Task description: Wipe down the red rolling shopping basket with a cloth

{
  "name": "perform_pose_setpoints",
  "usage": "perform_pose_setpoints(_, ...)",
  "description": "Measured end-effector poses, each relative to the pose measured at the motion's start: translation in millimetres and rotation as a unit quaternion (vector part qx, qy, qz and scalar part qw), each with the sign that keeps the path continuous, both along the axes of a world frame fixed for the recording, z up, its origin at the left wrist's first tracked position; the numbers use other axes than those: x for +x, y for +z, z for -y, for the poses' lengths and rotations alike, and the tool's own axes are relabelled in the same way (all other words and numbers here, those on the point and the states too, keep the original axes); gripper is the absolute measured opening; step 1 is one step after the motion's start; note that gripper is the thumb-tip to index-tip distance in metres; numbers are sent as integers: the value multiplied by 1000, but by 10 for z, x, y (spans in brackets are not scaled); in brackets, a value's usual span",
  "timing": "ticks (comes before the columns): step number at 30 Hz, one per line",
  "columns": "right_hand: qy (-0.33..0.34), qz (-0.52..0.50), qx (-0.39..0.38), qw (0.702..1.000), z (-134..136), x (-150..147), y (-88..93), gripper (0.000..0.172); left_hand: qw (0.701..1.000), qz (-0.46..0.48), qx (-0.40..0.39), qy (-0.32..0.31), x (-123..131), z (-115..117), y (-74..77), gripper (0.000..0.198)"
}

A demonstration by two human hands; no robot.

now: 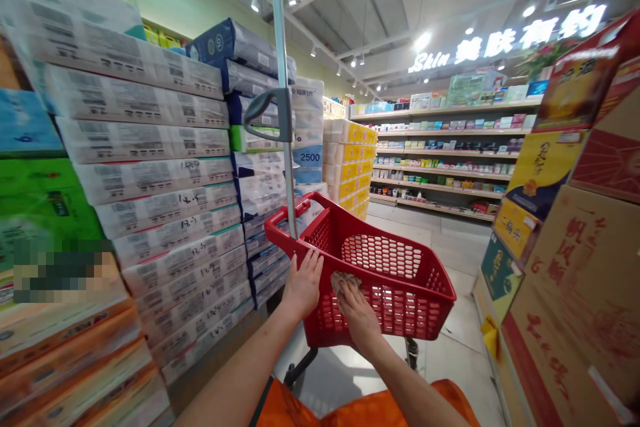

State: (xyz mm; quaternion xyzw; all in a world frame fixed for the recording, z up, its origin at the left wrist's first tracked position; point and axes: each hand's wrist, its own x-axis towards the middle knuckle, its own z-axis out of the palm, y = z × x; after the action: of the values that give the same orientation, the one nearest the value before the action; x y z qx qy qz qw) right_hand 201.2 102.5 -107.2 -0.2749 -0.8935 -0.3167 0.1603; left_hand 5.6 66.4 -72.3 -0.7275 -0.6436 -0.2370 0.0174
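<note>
A red plastic shopping cart (400, 292) with a perforated basket stands in front of me, its side turned my way. My left hand (303, 283) lies flat with its fingers stretched out on the basket's side, just below the handle end. A crumpled greyish-brown cloth (344, 280) is pressed against the same side under my right hand (356, 310), whose fingers bend over it. From the handle end of the cart rises a tall metal pole (281, 27) with a grey loop grip (270, 115) on it. The basket's inside shows no goods.
Tall stacks of wrapped paper packs (165, 143) line the left. Stacked cartons (575, 280) stand on the right, with a yellow object (491, 337) low beside them. Shelves of small boxed goods (445, 147) run across the back, past a pale tiled floor (450, 247).
</note>
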Motion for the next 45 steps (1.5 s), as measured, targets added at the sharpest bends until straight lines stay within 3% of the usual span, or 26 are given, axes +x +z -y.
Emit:
perform_pose_setpoints(5,-15,-66,11,998,10,171,267,48,999,7,-15,-34,300,43,16,66)
perform_pose_setpoints(12,-95,-38,-12,995,151,829,26,50,996,8,-26,-82,525,54,73,67)
perform_pose_setpoints(17,-91,-91,12,992,149,914,352,52,995,8,-24,-98,713,22,114,66)
perform_pose_setpoints(19,-97,-91,19,991,123,966,397,53,994,12,-22,-107,799,27,129,64)
perform_pose_setpoints(25,-131,-67,29,989,269,1403,128,46,989,15,-31,-147,996,85,108,66)
perform_pose_setpoints(30,-141,-145,58,978,237,1627,480,45,985,33,-41,-164,1165,130,117,66)
perform_pose_setpoints(32,-158,-160,65,972,189,1728,533,47,984,39,-43,-168,1216,149,138,65)
perform_pose_setpoints(38,-176,-145,68,971,252,2001,173,44,982,35,-54,-177,1234,181,121,62)
perform_pose_setpoints(40,-182,-154,61,969,276,1963,249,39,983,33,-55,-170,1226,174,95,63)
perform_pose_setpoints(45,-200,-216,30,955,232,1771,657,40,985,41,-66,-154,1280,176,64,68)
